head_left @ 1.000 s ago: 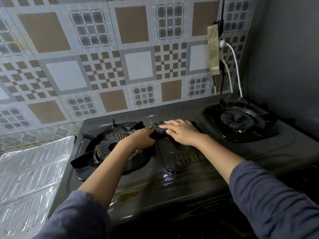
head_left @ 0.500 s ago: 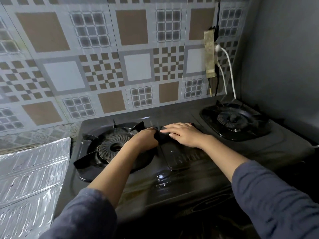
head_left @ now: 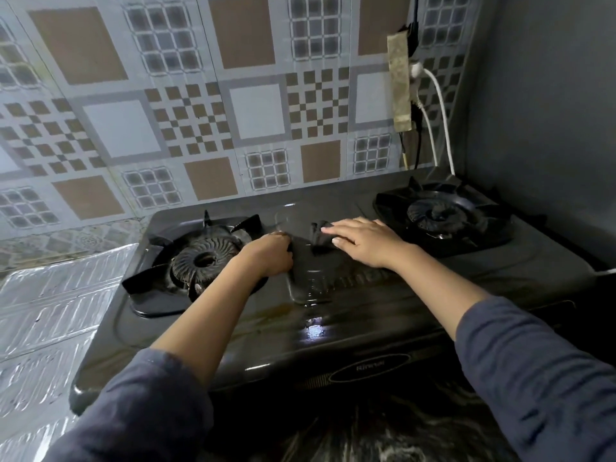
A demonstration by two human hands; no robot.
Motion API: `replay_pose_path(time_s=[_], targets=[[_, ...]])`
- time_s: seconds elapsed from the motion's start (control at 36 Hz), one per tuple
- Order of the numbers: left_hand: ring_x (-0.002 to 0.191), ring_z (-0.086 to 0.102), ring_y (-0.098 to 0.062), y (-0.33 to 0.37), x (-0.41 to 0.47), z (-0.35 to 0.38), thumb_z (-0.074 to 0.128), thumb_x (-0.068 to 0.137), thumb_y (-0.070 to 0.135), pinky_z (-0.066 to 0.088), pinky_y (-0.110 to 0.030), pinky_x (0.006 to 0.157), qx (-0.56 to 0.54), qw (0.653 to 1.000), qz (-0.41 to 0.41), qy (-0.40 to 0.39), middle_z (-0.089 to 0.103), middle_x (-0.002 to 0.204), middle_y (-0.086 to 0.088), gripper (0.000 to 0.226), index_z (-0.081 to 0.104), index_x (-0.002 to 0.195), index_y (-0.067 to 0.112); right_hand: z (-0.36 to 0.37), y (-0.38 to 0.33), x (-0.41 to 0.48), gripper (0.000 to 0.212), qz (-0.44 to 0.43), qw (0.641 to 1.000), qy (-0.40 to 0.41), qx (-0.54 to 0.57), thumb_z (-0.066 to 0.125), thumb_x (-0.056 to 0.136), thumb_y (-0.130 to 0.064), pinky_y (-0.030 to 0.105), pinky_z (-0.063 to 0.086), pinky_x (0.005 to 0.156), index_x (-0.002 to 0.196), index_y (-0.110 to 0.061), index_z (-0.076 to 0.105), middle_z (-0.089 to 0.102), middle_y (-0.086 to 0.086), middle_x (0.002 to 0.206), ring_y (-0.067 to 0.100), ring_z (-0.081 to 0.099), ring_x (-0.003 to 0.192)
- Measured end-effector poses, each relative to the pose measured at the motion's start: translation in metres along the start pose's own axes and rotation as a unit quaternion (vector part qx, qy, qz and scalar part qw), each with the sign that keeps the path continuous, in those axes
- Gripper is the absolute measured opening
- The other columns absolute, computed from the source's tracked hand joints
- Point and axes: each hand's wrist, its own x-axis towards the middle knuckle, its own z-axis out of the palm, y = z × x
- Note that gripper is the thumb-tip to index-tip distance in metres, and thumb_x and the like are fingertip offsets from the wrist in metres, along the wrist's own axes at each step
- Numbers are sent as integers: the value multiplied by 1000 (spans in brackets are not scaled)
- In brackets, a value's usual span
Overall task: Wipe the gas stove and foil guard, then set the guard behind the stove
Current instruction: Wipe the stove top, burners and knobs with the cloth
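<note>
Dark cloth (head_left: pixel 316 243) on stove (head_left: pixel 333 315) centre: left hand (head_left: pixel 270 255) seemingly gripping edge, right hand (head_left: pixel 363 241) flat atop.

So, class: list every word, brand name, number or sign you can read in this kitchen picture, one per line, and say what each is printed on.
"Rinnai": likely reading of the blurred oval badge on the front of the gas stove.
Raised lettering on the stove top between the burners, partly under the right hand: unreadable.
Nothing else readable; the wall tiles carry only patterns.
</note>
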Motion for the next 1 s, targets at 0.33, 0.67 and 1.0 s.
replay_pose_path(time_s=[0.33,0.67,1.0], targets=[[126,43,-32,24,-8,10,34,98,20,35,-35,102,-17,999,-35,-6,41,138,-19,38,44,128,-3,7,-3,-17,45,104,994,21,20,19,99,-38,46,14,112,144,-38,24,23,-9,155,24,21,139],[145,16,-25,20,-23,27,34,99,24,14,-28,115,-98,994,-26,36,12,158,-9,51,22,146,5,10,-1,-30,45,62,993,98,-18,31,96,-42,42,25,105,138,-27,42,41,3,140,25,31,128],[144,20,-20,12,-40,33,39,98,27,14,-25,115,-114,992,-20,42,17,157,-3,53,26,146,10,17,-9,-26,44,39,995,89,35,27,100,-31,31,17,115,144,-28,31,20,-7,156,15,25,141]])
